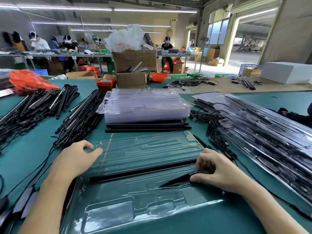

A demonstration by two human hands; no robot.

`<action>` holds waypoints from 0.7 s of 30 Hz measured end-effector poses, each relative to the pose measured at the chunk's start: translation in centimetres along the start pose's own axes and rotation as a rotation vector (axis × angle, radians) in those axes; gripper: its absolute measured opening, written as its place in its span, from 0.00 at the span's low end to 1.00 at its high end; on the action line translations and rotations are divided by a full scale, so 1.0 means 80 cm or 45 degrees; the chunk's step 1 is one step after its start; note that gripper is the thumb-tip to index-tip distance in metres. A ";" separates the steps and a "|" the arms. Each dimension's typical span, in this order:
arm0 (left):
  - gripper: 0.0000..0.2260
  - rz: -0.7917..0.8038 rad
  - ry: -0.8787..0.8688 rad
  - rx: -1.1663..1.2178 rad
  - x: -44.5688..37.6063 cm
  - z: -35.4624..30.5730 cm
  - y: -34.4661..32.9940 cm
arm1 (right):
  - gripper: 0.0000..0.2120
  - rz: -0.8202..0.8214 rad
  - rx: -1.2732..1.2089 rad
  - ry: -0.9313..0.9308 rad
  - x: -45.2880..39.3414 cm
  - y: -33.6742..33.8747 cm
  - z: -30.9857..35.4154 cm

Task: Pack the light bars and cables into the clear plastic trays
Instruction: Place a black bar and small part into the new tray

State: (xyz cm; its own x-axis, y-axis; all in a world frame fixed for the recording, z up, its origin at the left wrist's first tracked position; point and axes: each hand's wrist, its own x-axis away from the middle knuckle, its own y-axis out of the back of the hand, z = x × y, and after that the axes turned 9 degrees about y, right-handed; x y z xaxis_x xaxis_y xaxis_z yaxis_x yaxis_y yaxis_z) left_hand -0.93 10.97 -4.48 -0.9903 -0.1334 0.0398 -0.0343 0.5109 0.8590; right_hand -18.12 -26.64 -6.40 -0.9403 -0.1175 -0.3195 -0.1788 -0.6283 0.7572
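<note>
An open clear plastic tray (145, 196) lies in front of me on the green table. A long black light bar (135, 172) lies across its middle. My right hand (217, 169) has its fingers curled around the bar's right end, the thumb pressing a thin black pointed piece (175, 182) into the tray. My left hand (76, 157) rests with relaxed fingers on the tray's left edge, holding nothing. A black cable with a control box (25, 202) runs along the table at my left.
A stack of empty clear trays (145, 105) stands at centre, with loose black bars (148, 127) in front of it. Piles of bars and cables (38, 105) lie to the left. Packed trays (263, 129) lie at the right. Cardboard boxes (133, 68) stand behind.
</note>
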 end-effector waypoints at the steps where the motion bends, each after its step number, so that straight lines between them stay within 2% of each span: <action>1: 0.13 0.026 -0.014 0.025 -0.001 0.000 0.001 | 0.25 0.002 -0.006 0.011 0.000 0.000 0.000; 9: 0.14 0.201 -0.121 0.256 0.007 -0.004 0.005 | 0.14 -0.057 -0.032 0.061 0.001 -0.004 -0.001; 15: 0.09 0.124 -0.113 0.225 0.000 0.000 -0.004 | 0.10 -0.044 -0.110 0.069 0.001 -0.003 -0.001; 18: 0.10 0.023 -0.086 0.109 0.000 0.000 -0.008 | 0.12 -0.220 -0.158 0.032 -0.002 -0.003 0.001; 21: 0.11 -0.030 -0.084 -0.032 0.003 -0.002 -0.009 | 0.14 -0.461 -0.076 -0.122 -0.005 -0.002 -0.006</action>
State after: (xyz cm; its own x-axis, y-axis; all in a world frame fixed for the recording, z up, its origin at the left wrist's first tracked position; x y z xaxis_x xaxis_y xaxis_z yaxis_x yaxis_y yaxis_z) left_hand -1.09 10.42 -5.02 -0.9960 -0.0888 -0.0138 -0.0555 0.4864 0.8720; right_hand -17.58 -26.88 -6.67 -0.8426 0.1909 -0.5035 -0.4898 -0.6603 0.5694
